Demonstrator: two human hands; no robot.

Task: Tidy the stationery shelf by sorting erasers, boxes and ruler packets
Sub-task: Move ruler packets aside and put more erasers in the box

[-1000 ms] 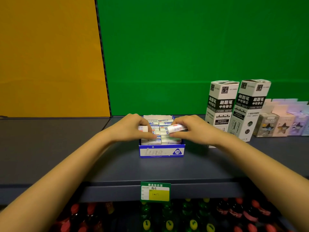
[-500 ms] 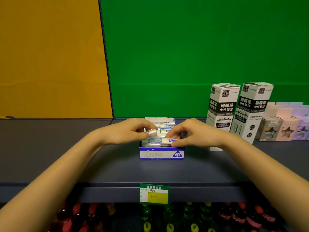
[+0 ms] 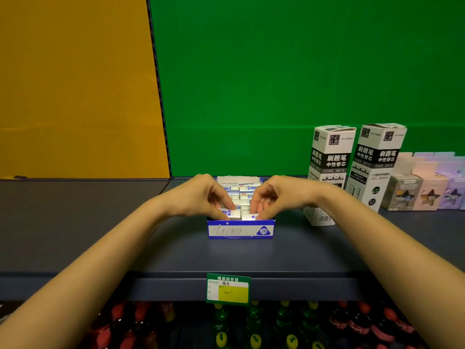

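A blue and white eraser box marked 2B stands in the middle of the dark shelf. It holds several white erasers in rows. My left hand reaches into the box's front left and pinches an eraser there. My right hand reaches into the front right, its fingertips curled on another eraser at the front row. Both erasers lie low in the box.
Two tall black and white refill boxes stand right of my right hand. Small pastel boxes with star windows sit at the far right. A green price tag hangs on the shelf edge; bottles fill the shelf below.
Both hands have lowered the erasers they held into the front row of the box and moved toward its front edge. The camera has shifted slightly closer.
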